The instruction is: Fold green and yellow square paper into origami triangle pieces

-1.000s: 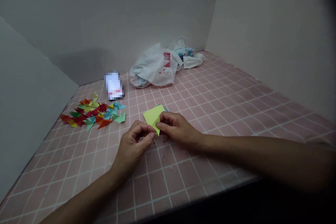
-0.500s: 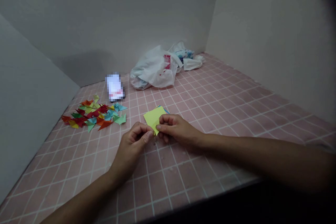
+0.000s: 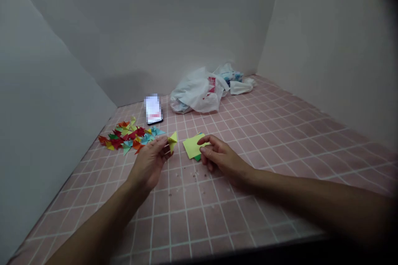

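Observation:
Pinched in the fingertips of my left hand (image 3: 154, 155) is a small yellow origami bird (image 3: 172, 142), with pointed folded tips, raised above the tiled surface. A stack of square paper sheets (image 3: 192, 147) lies just right of it, yellow on top, with green and blue edges peeking out beneath. My right hand (image 3: 219, 157) hovers at the stack's right side, fingers loosely curled and apart, holding nothing visible. Close beyond my left hand lies a pile of folded paper birds (image 3: 124, 136) in red, orange, yellow, green and light blue.
A phone (image 3: 153, 109) with a lit, blurred screen stands behind the pile. White plastic bags (image 3: 199, 91) lie against the back wall. Pink square tiles (image 3: 264, 132) cover the tabletop, walls enclose it on three sides, and its front edge is dark.
My hands have moved apart. The left one has gone left with the yellow bird, which was mostly hidden between both hands before. The view has shifted, so everything sits further right.

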### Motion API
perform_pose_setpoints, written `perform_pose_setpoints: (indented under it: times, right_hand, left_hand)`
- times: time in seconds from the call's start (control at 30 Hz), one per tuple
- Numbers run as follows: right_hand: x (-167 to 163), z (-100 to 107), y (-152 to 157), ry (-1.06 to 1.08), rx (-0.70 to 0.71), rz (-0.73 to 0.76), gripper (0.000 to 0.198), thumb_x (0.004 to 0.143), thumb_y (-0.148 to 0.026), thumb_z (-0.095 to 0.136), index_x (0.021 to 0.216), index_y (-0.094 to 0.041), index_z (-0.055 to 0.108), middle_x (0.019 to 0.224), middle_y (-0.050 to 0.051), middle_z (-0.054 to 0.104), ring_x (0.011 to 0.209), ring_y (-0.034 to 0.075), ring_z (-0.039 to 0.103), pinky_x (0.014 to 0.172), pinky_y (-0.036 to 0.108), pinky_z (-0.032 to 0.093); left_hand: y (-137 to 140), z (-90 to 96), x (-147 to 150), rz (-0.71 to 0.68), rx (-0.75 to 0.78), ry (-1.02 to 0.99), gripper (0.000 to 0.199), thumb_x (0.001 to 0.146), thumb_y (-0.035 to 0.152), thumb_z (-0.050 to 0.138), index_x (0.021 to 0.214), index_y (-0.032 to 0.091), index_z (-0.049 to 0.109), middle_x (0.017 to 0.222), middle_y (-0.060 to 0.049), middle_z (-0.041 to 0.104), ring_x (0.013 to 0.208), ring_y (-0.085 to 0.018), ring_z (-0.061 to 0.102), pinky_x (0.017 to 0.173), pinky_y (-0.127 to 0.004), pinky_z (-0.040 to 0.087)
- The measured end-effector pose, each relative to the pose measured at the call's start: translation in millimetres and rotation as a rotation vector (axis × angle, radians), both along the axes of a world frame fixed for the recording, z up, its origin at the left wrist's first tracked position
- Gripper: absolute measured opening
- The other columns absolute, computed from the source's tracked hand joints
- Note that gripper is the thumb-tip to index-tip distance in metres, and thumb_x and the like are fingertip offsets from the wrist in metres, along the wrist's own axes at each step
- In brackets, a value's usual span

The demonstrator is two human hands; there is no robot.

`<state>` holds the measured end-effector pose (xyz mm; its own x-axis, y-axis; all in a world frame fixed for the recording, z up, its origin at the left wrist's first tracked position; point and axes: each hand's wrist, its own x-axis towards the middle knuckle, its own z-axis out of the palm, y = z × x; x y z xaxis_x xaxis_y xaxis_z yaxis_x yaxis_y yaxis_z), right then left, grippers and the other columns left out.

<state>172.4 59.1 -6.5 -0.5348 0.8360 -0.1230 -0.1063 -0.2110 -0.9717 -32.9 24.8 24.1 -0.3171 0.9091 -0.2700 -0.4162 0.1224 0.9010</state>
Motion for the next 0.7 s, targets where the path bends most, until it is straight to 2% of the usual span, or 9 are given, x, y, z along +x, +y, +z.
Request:
perform_pose_setpoints:
  times: [0.2, 0.33, 0.53, 0.7]
  right_hand:
    - [1, 2, 0, -0.029, 0.011, -0.004, 0.018, 0.091, -0.035, 0.058, 0.102, -0.022, 0.052, 0.067, -0.003, 0.057, 0.05, 0.01, 0.046, 0.047, 0.023, 0.03]
    - [2, 2, -2, -0.028, 0.027, 0.001, 0.02, 0.091, -0.036, 0.06, 0.102, -0.022, 0.051, 0.068, -0.002, 0.058, 0.052, 0.01, 0.047, 0.049, 0.023, 0.033]
    - [3, 5, -6, -0.026, 0.052, 0.047, 0.024, 0.09, -0.04, 0.062, 0.103, -0.021, 0.053, 0.069, -0.001, 0.056, 0.054, 0.01, 0.047, 0.048, 0.023, 0.033]
    - [4, 2, -3, -0.042, 0.063, 0.046, 0.032, 0.085, -0.045, 0.065, 0.103, -0.021, 0.053, 0.07, -0.001, 0.058, 0.053, 0.011, 0.048, 0.047, 0.023, 0.034]
  left_hand:
    - [15, 17.8, -37, 0.072, -0.036, 0.203, 0.016, 0.068, 0.024, 0.079, 0.078, 0.014, 0.072, 0.083, -0.004, 0.07, 0.069, -0.012, 0.063, 0.063, -0.023, 0.052]
    - [0, 22.9, -79, 0.106, -0.119, 0.351, 0.023, 0.064, 0.026, 0.08, 0.082, 0.014, 0.073, 0.09, -0.006, 0.071, 0.076, -0.016, 0.065, 0.067, -0.027, 0.054]
    - [-40, 7.2, -144, 0.207, -0.26, 0.581, 0.028, 0.06, 0.033, 0.079, 0.08, 0.016, 0.068, 0.082, -0.006, 0.071, 0.067, -0.016, 0.061, 0.061, -0.028, 0.049]
    - [-52, -10.3, -166, 0.188, -0.297, 0.698, 0.028, 0.058, 0.038, 0.078, 0.065, 0.016, 0.063, 0.058, 0.001, 0.058, 0.053, -0.013, 0.05, 0.054, -0.027, 0.04]
